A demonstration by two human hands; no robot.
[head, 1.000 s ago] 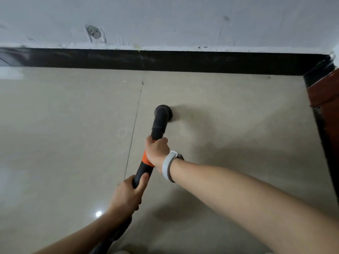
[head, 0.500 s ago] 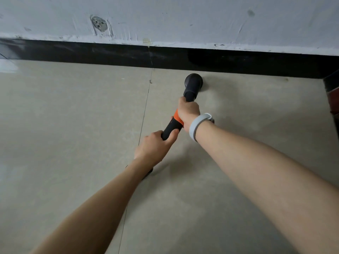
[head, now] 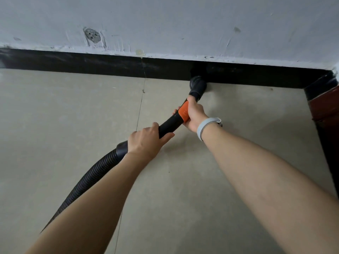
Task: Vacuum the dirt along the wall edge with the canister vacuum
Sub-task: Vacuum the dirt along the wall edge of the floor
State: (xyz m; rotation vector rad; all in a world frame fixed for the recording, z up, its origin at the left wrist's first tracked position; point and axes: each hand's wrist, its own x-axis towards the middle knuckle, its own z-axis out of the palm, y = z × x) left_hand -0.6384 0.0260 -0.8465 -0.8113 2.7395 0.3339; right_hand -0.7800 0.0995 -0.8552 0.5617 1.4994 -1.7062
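Both hands grip wand (head: 169, 123); nozzle (head: 198, 86) ahead, touching baseboard (head: 91, 62).

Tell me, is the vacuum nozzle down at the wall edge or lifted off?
Down: the nozzle sits where the floor meets the black baseboard. Whether it is running cannot be told.

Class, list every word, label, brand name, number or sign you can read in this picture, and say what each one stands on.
None: no readable text shows anywhere.
Black vacuum wand with orange collar: plain, no brand or label visible.
Grey wristband on the right wrist: no markings can be made out.
White plastered wall and black skirting strip: only scuffs and a patched spot, no writing.
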